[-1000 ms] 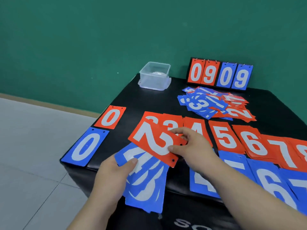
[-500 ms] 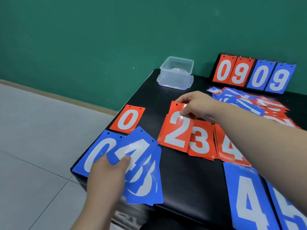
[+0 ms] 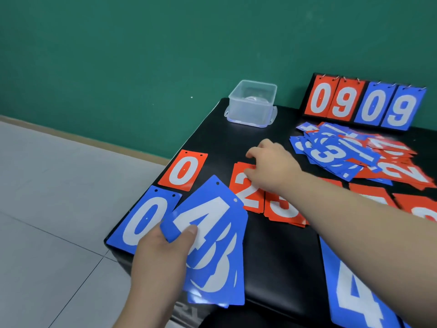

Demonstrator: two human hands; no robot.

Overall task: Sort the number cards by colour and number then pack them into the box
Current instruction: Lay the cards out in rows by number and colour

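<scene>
My left hand (image 3: 160, 254) grips a fan of several blue cards (image 3: 217, 252), a 4 on top, over the table's near-left corner. My right hand (image 3: 272, 166) rests on the top of the red 2 pile (image 3: 246, 195), fingers curled at its upper edge. A red 3 pile (image 3: 281, 211) lies right of it. A red 0 (image 3: 183, 170) and a blue 0 (image 3: 142, 221) lie at the left edge. A blue 4 (image 3: 352, 287) lies at the near right. The clear plastic box (image 3: 251, 102) stands at the back.
A mixed heap of red and blue cards (image 3: 350, 155) lies at the back right. Behind it stands a flip scoreboard (image 3: 364, 102) reading 0909. More red cards (image 3: 373, 192) run right past my forearm. The black table (image 3: 279, 252) ends at the left above a tiled floor.
My right hand carried the red 2 from over the blue fan to the red row and laid it left of the 3. The view has shifted left and closer.
</scene>
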